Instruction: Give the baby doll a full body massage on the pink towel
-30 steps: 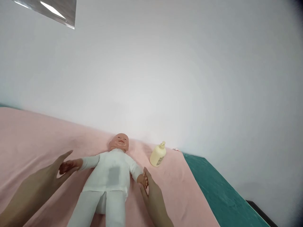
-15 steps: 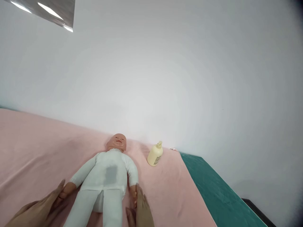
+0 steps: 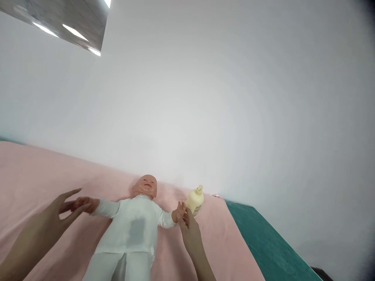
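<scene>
A baby doll [image 3: 120,234] in a white long-sleeved top and white trousers lies on its back, with a grey square patch on its belly. Both its arms are stretched out sideways. My left hand [image 3: 48,222] holds the doll's hand at the left between thumb and fingers, its index finger sticking out above. On the other side, my right hand [image 3: 190,232] grips the doll's other hand with thumb and fingertips. Just behind my right fingers stands a pale yellow pump bottle [image 3: 195,199], its lower part partly covered by them. The doll's lower legs fall outside the view.
A pink cloth [image 3: 231,242] lies under the doll, over a green surface [image 3: 258,230] that shows at the right. A white wall [image 3: 187,97] rises directly behind. At the upper left is a shiny grey panel [image 3: 67,15].
Both my hands have gone up and outward, carrying the doll's arms from beside its hips to shoulder height. My fingers now close round the doll's hands. The view has tilted slightly up.
</scene>
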`<state>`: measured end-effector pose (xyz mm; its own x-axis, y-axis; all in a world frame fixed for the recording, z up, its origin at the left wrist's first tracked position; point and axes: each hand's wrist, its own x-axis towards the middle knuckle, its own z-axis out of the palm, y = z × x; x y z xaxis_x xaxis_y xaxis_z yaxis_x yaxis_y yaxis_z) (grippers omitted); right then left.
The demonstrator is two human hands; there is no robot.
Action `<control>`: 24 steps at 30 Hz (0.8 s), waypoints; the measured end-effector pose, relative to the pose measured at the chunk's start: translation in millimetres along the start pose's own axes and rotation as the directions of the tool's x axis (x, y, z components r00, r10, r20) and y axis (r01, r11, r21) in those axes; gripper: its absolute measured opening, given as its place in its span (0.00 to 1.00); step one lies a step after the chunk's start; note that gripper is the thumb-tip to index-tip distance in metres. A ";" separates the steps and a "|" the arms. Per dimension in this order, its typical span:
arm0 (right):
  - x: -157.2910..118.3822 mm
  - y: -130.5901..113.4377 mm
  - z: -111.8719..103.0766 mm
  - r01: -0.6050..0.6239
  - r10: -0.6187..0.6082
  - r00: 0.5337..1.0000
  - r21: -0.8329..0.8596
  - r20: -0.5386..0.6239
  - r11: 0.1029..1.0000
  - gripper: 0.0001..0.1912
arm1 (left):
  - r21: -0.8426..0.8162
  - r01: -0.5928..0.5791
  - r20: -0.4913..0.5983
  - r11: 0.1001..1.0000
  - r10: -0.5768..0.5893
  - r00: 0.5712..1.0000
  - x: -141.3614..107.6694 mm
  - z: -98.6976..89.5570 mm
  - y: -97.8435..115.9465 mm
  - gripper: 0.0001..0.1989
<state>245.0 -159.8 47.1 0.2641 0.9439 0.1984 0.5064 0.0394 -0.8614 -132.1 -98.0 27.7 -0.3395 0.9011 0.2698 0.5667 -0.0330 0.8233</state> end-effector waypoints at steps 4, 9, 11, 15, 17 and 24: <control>45.7 7.9 24.1 -0.035 0.054 0.987 0.124 -0.151 0.992 0.30 | -0.141 0.060 0.019 0.988 -0.058 0.998 28.0 19.7 25.4 0.27; 89.8 8.9 43.6 -0.132 0.147 0.981 0.121 -0.124 0.984 0.25 | -0.385 0.163 0.112 0.909 -0.129 0.985 49.3 70.3 39.2 0.26; 102.3 9.3 45.7 -0.170 0.177 0.982 0.110 -0.063 0.979 0.22 | -0.411 0.196 0.176 0.890 -0.134 0.975 55.0 90.6 36.0 0.28; 120.0 14.5 47.4 -0.208 0.204 0.978 0.081 0.050 0.975 0.20 | -0.362 0.236 0.278 0.902 -0.137 0.951 69.2 117.5 24.4 0.25; 125.2 19.0 48.8 -0.223 0.215 0.971 0.072 0.101 0.972 0.19 | -0.317 0.241 0.319 0.917 -0.137 0.938 76.1 123.4 19.5 0.22; 130.3 32.2 54.5 -0.257 0.245 0.941 0.025 0.234 0.966 0.18 | -0.264 0.221 0.367 0.939 -0.114 0.923 80.9 125.5 14.8 0.23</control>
<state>251.0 -17.7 19.8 0.1806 0.9745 -0.1333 0.4010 -0.1967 -0.8947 -56.9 28.7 -0.9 -0.1025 0.9943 -0.0277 0.2591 0.0536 0.9644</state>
